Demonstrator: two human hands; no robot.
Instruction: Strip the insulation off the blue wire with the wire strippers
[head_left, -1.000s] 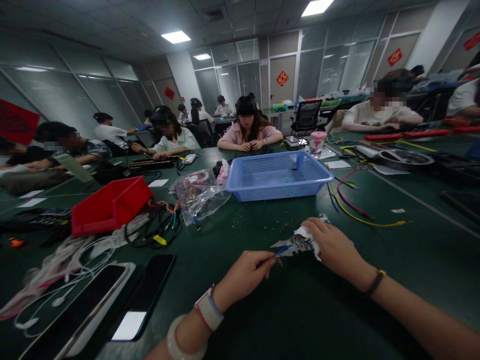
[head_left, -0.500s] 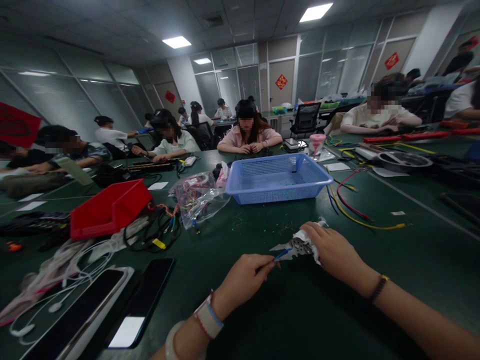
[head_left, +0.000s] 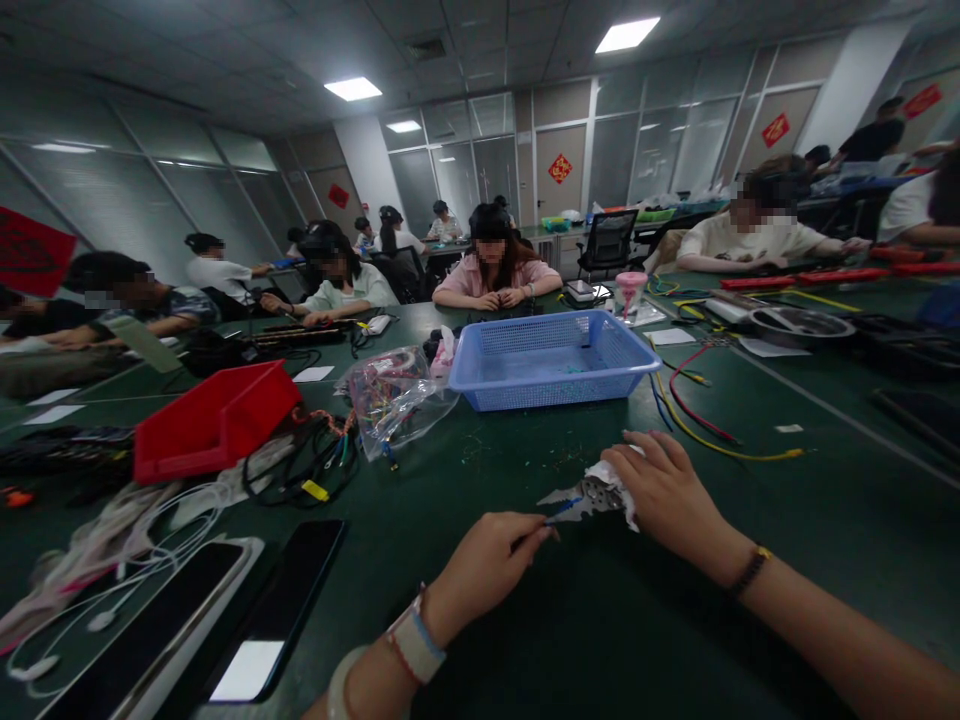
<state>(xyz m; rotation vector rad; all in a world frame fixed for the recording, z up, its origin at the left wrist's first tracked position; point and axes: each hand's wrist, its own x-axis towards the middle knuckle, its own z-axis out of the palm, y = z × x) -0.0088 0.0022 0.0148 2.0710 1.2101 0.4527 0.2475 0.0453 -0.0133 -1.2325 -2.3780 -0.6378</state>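
My right hand (head_left: pixel 660 487) is closed round the handles of metal wire strippers (head_left: pixel 598 494), which are wrapped in something white and crumpled like tissue. Their jaws point left and stand apart. Between them lies the end of a short blue wire (head_left: pixel 568 506). My left hand (head_left: pixel 499 555) pinches that wire between thumb and fingertips, just left of the jaws; the rest of the wire is hidden in the hand. Small wire scraps (head_left: pixel 555 457) lie on the green table (head_left: pixel 600 630) beyond the tool.
A blue mesh basket (head_left: pixel 555 390) stands ahead, with a clear bag of wires (head_left: pixel 397 400) at its left. Further left are a red bin (head_left: pixel 217 420), white earphones (head_left: pixel 101 620) and two phones, one black (head_left: pixel 292 590). Loose coloured cables (head_left: pixel 705 420) lie right. Several people sit across the table.
The fingers of my right hand have lifted and loosened a little on the handles. The left hand and the blue wire stay almost where they were.
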